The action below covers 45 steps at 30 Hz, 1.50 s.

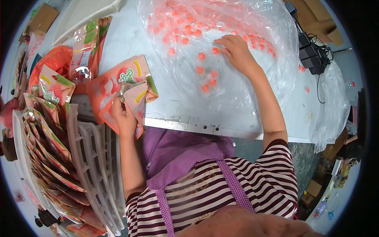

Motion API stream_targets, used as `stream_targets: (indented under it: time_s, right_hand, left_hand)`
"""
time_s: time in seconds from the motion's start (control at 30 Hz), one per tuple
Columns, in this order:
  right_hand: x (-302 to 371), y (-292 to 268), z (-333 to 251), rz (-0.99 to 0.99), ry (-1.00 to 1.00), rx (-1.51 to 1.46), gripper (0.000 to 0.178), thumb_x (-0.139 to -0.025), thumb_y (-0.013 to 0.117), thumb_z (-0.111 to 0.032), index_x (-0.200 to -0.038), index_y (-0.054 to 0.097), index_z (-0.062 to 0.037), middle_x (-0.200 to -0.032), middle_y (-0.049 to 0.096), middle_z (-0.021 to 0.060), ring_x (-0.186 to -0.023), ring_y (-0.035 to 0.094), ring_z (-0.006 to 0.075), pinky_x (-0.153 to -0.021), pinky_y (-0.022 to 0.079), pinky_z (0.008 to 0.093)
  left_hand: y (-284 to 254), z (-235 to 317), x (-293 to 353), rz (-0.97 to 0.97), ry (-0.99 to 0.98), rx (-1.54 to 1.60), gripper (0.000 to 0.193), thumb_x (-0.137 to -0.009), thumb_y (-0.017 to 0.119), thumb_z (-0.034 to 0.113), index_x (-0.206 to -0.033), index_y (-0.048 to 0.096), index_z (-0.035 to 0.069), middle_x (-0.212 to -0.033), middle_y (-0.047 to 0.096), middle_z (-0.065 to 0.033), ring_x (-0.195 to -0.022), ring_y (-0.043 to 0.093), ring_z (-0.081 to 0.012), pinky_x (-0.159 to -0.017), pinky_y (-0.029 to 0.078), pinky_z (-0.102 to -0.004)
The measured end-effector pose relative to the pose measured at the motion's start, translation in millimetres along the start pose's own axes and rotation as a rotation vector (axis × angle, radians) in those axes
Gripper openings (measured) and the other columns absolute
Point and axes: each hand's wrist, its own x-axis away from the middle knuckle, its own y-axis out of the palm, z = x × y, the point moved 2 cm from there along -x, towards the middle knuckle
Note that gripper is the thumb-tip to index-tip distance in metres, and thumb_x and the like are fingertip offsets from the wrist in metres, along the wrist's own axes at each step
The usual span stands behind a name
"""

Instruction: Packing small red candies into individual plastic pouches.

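A pink pouch with green corners [136, 98] is in the grip of my left hand [124, 118], its fingers closed on the lower edge. Beneath it, more of the same printed pouches [104, 89] lie on the table [169, 110]. My right hand [237, 53] reaches over a clear plastic sheet or bag [173, 75] with its fingers apart. Close to its thumb and fingertips sits a small round red-orange piece [215, 50], wrapped or under plastic, I cannot tell which. Several like pieces [201, 56] are scattered nearby, with a denser spread [189, 19] farther back.
Left of me, a white plastic crate [75, 134] holds a row of filled-looking pouches [49, 146]. Behind it are a pouch stack [89, 47], a red plastic bag [57, 59] and a white tray [65, 29]. Black adapters with cables [312, 53] lie at the right.
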Motion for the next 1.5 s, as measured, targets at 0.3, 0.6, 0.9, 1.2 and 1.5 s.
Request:
stream_targets:
  time_s: [0.3, 0.6, 0.9, 1.2, 1.5]
  right_hand:
    - [33, -19, -40, -0.379, 0.211, -0.357, 0.025, -0.078, 0.064, -0.008, -0.103, 0.061, -0.0065, -0.102, 0.057, 0.0078, -0.097, 0.05, 0.0259, -0.082, 0.044, 0.0348]
    - [49, -9, -44, -0.214, 0.072, -0.293, 0.034, -0.075, 0.064, -0.005, -0.109, 0.059, -0.0063, -0.112, 0.056, 0.0101, -0.105, 0.048, 0.0269, -0.089, 0.041, 0.035]
    - [25, -2, -47, -0.243, -0.118, -0.243, 0.027, -0.083, 0.054, -0.006, -0.11, 0.059, -0.0095, -0.109, 0.055, 0.0112, -0.103, 0.048, 0.0295, -0.091, 0.037, 0.0371]
    - [8, 1, -29, -0.259, 0.136, -0.077, 0.022, -0.089, 0.052, -0.02, -0.105, 0.063, -0.0084, -0.103, 0.058, 0.01, -0.103, 0.049, 0.0258, -0.087, 0.04, 0.0344]
    - [-51, 37, -49, -0.223, 0.07, -0.152, 0.029, -0.089, 0.052, -0.025, -0.112, 0.057, -0.0085, -0.11, 0.054, 0.0088, -0.098, 0.053, 0.027, -0.082, 0.045, 0.0364]
  left_hand:
    - [-4, -8, 1, -0.032, 0.009, -0.05, 0.007, -0.092, 0.047, 0.007, -0.095, 0.048, 0.0, -0.09, 0.055, -0.0039, -0.083, 0.052, -0.0094, -0.074, 0.043, -0.0237]
    - [-4, -3, 1, -0.017, 0.008, -0.082, 0.005, -0.091, 0.047, 0.006, -0.092, 0.047, 0.001, -0.088, 0.054, -0.0039, -0.081, 0.052, -0.009, -0.073, 0.043, -0.0239]
    - [-1, -2, 3, 0.001, -0.029, -0.026, 0.004, -0.087, 0.043, -0.003, -0.088, 0.047, -0.002, -0.088, 0.051, -0.0093, -0.081, 0.053, -0.0143, -0.072, 0.043, -0.0247]
    - [-1, -5, 1, 0.0, 0.018, -0.078, 0.004, -0.089, 0.048, 0.002, -0.086, 0.046, 0.001, -0.083, 0.051, -0.0027, -0.079, 0.049, -0.0083, -0.072, 0.042, -0.0225]
    - [0, -2, 0, -0.024, 0.027, -0.011, 0.005, -0.089, 0.049, 0.003, -0.086, 0.046, 0.001, -0.084, 0.05, -0.0033, -0.079, 0.048, -0.0087, -0.07, 0.041, -0.0224]
